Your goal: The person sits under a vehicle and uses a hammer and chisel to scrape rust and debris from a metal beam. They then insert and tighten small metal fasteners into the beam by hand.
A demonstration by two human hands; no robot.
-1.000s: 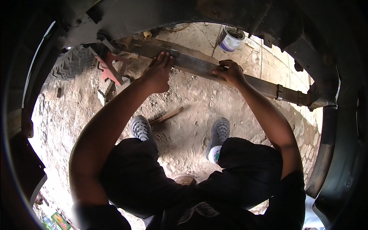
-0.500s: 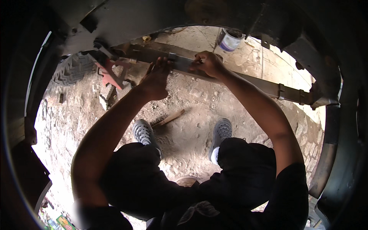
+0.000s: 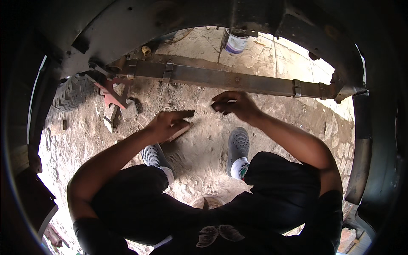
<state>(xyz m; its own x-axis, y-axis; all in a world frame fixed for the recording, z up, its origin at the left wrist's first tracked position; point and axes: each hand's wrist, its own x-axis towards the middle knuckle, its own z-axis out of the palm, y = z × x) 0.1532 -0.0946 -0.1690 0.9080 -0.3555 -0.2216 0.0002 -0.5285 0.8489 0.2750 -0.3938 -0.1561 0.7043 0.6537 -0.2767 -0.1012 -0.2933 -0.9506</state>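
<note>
Metal bar (image 3: 204,75) runs roughly 9 to 3 o'clock, lying at 12 from the right hand (image 3: 239,106), the nearer one, fingers curled, contents unclear; left hand (image 3: 162,126), farther off, thumb and fingers spread, seemingly empty

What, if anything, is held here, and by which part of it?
Nothing shows in the left hand, which is open. The right hand is curled, too dark and blurred to rule out something tiny. Neither touches the bar.

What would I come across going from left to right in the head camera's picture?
Tyre, red stand, left hand, right hand, shiny band near the right end of the metal bar.
</note>
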